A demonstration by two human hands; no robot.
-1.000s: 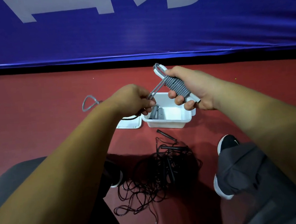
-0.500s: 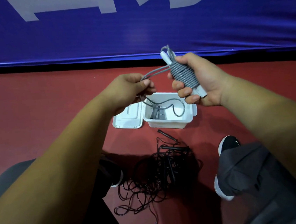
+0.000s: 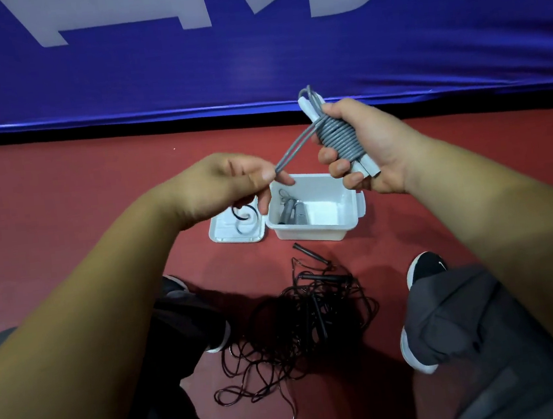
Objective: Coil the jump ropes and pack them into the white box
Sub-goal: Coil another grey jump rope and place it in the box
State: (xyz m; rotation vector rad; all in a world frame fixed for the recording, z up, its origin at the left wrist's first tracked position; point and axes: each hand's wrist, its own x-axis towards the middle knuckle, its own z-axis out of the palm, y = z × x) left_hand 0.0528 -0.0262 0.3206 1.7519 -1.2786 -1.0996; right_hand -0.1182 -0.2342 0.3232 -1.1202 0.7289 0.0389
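**Grey jump rope (image 3: pixel 337 138) held above the white box (image 3: pixel 319 235)**

The right hand (image 3: pixel 376 151), up beyond the box's right rim, curls its fingers round the rope. The cord is wound tight about the paired handles, and the bundle lies across the palm with the fingertips closed over it. Over the box's left rim, the left hand (image 3: pixel 218 184) pinches the doubled loose end between thumb and forefinger. A second grey coil (image 3: pixel 294 212) lies inside the box. A black rope tangle (image 3: pixel 307 318) lies on the floor on the box's near side.

banner (image 3: pixel 252 58) lettering cut by top edge, lid (image 3: pixel 223 232) half hidden behind left hand (image 3: pixel 218 184), grey rope (image 3: pixel 337 134) handles mostly under coils and right hand (image 3: pixel 374 144)
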